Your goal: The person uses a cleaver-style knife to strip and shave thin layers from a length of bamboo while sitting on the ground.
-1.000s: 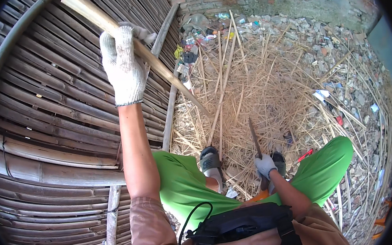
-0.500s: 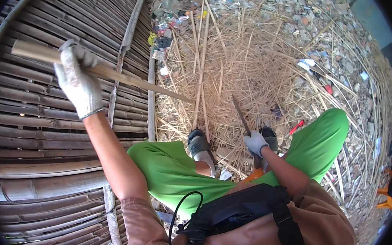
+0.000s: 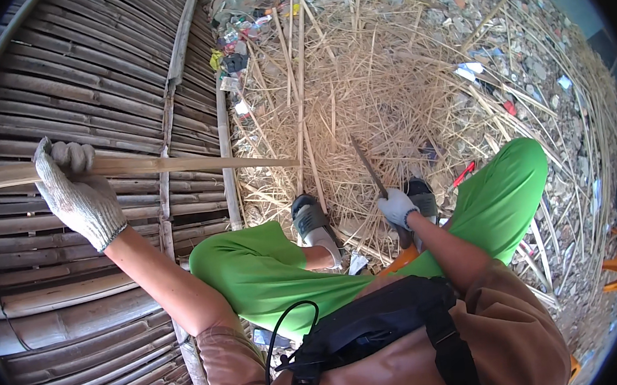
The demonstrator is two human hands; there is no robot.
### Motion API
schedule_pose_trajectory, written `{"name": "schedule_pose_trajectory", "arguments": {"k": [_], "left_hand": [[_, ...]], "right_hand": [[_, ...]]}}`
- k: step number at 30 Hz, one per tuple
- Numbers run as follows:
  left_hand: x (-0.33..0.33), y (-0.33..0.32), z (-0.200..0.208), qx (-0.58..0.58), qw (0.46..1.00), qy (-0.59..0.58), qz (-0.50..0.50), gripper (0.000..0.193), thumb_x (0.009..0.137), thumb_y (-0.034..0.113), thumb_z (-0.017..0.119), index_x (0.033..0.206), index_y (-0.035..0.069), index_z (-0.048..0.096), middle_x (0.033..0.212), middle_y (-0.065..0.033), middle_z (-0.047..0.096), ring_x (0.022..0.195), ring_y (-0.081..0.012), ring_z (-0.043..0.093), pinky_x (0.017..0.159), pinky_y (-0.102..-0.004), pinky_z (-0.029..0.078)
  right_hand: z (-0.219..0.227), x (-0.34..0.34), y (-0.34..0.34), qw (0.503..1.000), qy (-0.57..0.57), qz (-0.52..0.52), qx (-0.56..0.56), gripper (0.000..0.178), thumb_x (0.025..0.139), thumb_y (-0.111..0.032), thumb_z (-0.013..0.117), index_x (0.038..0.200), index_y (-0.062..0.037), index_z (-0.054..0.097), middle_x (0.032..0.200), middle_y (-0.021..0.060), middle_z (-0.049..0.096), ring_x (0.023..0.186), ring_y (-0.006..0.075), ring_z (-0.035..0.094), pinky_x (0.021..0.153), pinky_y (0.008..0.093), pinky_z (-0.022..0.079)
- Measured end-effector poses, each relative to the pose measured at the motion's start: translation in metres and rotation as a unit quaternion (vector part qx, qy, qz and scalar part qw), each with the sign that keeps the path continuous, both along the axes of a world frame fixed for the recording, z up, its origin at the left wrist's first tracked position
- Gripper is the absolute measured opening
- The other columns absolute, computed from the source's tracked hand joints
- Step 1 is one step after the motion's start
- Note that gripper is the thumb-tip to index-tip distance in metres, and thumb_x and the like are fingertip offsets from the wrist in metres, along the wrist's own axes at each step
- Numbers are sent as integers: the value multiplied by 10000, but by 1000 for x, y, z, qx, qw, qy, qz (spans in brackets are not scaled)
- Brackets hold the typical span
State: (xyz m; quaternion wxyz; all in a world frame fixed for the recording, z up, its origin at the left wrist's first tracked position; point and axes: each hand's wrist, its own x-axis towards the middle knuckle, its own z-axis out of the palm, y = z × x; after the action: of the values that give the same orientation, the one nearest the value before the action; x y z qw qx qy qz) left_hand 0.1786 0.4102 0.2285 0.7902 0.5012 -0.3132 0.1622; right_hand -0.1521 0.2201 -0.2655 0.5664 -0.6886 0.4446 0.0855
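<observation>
The left hand [image 3: 77, 194] is wrapped tight around a long bamboo strip [image 3: 174, 162]. The strip lies flat, running from 9 o'clock to 3 o'clock, out over the bamboo mat [image 3: 57, 82] and the dry straw [image 3: 388, 90]. The fingers [image 3: 63, 155] curl over its top near the thick end. The right hand [image 3: 398, 207] is closed on the handle of a knife [image 3: 369, 167], and the blade points up to 11 o'clock. To do this well, I think the strip should be held steady and the blade kept pointing away from the legs and the sandal [image 3: 309, 218].
</observation>
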Motion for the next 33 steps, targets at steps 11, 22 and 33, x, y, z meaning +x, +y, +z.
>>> {"name": "schedule_pose_trajectory", "arguments": {"k": [11, 22, 33], "left_hand": [[6, 9, 1, 17, 999, 3, -49, 151, 997, 132, 736, 995, 11, 644, 780, 16, 474, 679, -123, 340, 639, -318, 315], [6, 8, -2, 24, 999, 5, -47, 163, 1014, 158, 710, 943, 36, 629, 766, 14, 475, 656, -116, 331, 629, -311, 308], [-8, -17, -7, 44, 989, -39, -138, 268, 1042, 369, 704, 1040, 103, 671, 767, 35, 481, 621, -94, 401, 540, -281, 325]], "right_hand": [[8, 3, 0, 1000, -7, 6, 2, 289, 961, -276, 621, 1062, -18, 705, 870, 165, 744, 754, 290, 733, 729, 410, 590], [12, 2, -1, 1000, -7, -5, 20, 326, 955, -293, 616, 1077, -4, 706, 883, 175, 750, 815, 320, 747, 802, 447, 590], [-10, 1, 3, 999, -30, 10, -6, 299, 968, -267, 597, 1110, -28, 707, 826, 168, 737, 727, 291, 742, 686, 432, 593]]}}
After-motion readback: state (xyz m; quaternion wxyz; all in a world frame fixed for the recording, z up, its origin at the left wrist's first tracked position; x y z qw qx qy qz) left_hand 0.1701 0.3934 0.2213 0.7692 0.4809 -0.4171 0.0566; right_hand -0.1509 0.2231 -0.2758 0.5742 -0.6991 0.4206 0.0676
